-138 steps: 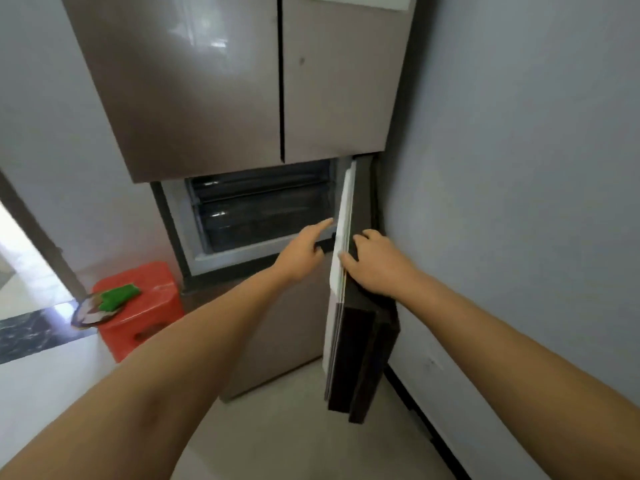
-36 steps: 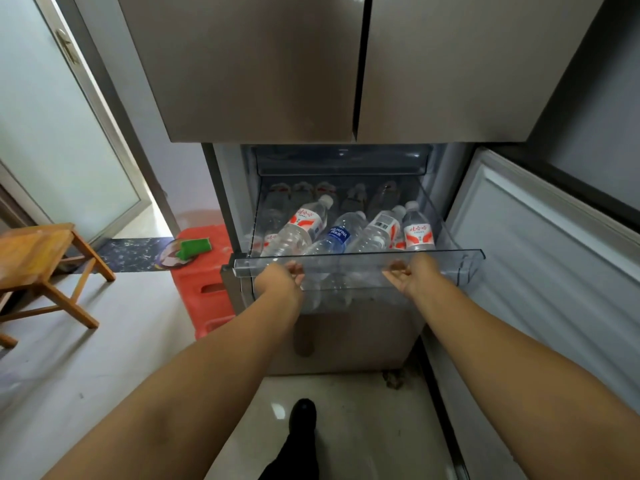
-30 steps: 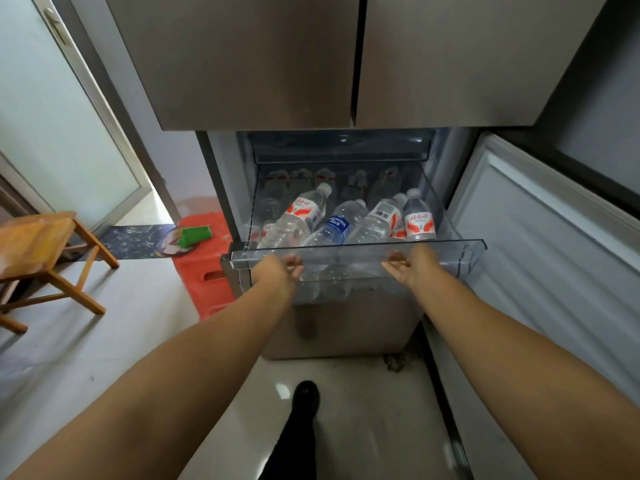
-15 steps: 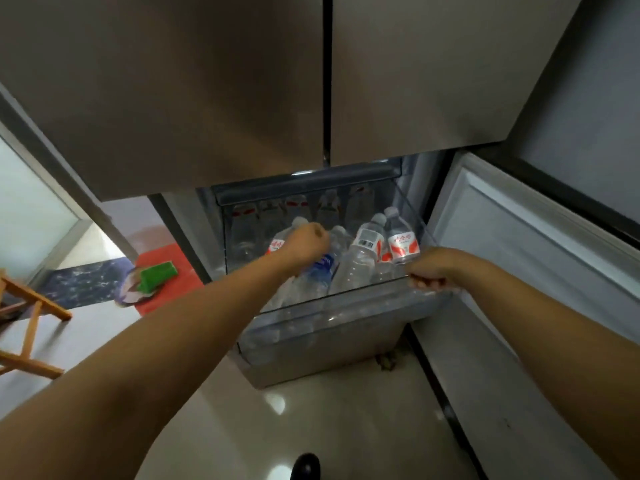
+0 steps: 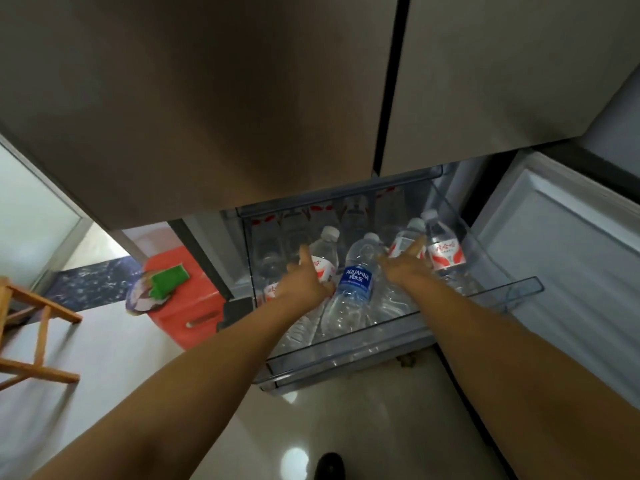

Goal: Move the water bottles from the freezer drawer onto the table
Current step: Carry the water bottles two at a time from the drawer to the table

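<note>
Reaching into the pulled-out freezer drawer (image 5: 408, 336), both hands sit among the water bottles, which lie inside it, tilted with caps toward the back. The left hand (image 5: 304, 284) rests on a red-labelled bottle (image 5: 323, 259), forefinger stretched out and the other fingers curled low around the bottle's side; whether they truly grip it cannot be told. The right hand (image 5: 403, 266) is spread loosely, fingers (image 5: 417, 244) extended over another red-labelled bottle (image 5: 403, 240), holding nothing that shows. Between the two hands lies the blue-labelled bottle (image 5: 356, 282); just right of the right fingers stands a further red-labelled one (image 5: 445, 247) by the drawer's side wall. Above the fingers the closed upper doors (image 5: 242, 98) overhang closely, leaving little headroom; the drawer's front rim lies beneath the forearms. To the right the open freezer door (image 5: 568, 258) bounds the space. Bottles at the back are dim and blurred behind clear plastic. The drawer is transparent and glossy, the bottles ribbed and clear. Well left of the left hand stands a red stool (image 5: 183, 306) carrying a green sponge (image 5: 168, 278), and a wooden table (image 5: 34, 327) is cut off by the edge.
</note>
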Demonstrator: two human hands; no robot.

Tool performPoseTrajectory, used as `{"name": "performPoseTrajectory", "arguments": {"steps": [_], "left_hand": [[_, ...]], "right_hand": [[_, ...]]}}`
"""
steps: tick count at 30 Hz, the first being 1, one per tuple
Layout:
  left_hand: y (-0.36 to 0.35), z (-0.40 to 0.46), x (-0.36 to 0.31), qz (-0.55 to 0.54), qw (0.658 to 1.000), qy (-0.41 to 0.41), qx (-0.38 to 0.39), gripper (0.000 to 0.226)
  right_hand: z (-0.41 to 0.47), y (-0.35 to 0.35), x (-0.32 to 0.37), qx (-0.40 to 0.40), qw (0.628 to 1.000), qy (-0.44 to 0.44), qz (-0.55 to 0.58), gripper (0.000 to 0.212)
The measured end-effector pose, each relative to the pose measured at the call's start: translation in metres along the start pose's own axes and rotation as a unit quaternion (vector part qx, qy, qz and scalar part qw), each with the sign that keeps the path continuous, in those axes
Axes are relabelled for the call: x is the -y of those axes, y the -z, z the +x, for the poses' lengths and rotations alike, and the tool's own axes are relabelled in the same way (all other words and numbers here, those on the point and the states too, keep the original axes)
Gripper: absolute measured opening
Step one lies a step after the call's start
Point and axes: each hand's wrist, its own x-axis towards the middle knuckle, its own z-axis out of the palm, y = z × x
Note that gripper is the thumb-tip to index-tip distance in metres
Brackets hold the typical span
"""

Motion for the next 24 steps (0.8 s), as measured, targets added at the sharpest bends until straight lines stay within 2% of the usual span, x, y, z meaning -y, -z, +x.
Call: {"name": "performPoseTrajectory", "arguments": {"steps": [5, 7, 9, 13, 16, 17, 19, 21, 23, 24], "left_hand": [[0.002, 0.001, 0.006, -0.020, 0.999, -0.039, -0.012, 0.099], [0.006, 0.000, 0.007, -0.043, 0.998, -0.051, 0.004, 0.099], [0.012, 0.001, 0.007, -0.070, 0.996, -0.057, 0.025, 0.094], [0.039, 0.000, -0.009, -0.120, 0.989, -0.056, 0.058, 0.074], [0.063, -0.010, -0.033, -0.144, 0.975, -0.085, 0.149, 0.041], [0.069, -0.016, -0.040, -0.155, 0.969, -0.084, 0.175, 0.039], [0.073, -0.028, -0.053, -0.193, 0.957, -0.068, 0.207, 0.046], [0.071, -0.041, -0.065, -0.240, 0.945, -0.063, 0.214, 0.044], [0.065, -0.059, -0.081, -0.281, 0.932, -0.064, 0.220, 0.035], [0.061, -0.068, -0.089, -0.306, 0.923, -0.066, 0.225, 0.031]], "right_hand": [[0.002, 0.001, -0.007, -0.011, 0.999, -0.008, 0.036, 0.100], [-0.001, 0.007, -0.006, -0.017, 0.996, -0.010, 0.084, 0.095], [0.000, 0.013, -0.004, -0.016, 0.984, -0.004, 0.178, 0.087], [0.002, 0.029, -0.009, 0.058, 0.923, -0.019, 0.380, 0.074], [-0.024, 0.051, -0.010, 0.135, 0.855, -0.021, 0.501, 0.040], [-0.030, 0.057, -0.012, 0.146, 0.836, -0.017, 0.528, 0.034], [-0.035, 0.069, -0.022, 0.157, 0.800, 0.004, 0.579, 0.032], [-0.046, 0.077, -0.032, 0.170, 0.759, 0.035, 0.628, 0.039], [-0.053, 0.086, -0.047, 0.177, 0.738, 0.056, 0.649, 0.043], [-0.058, 0.091, -0.053, 0.174, 0.741, 0.066, 0.645, 0.043]]}}
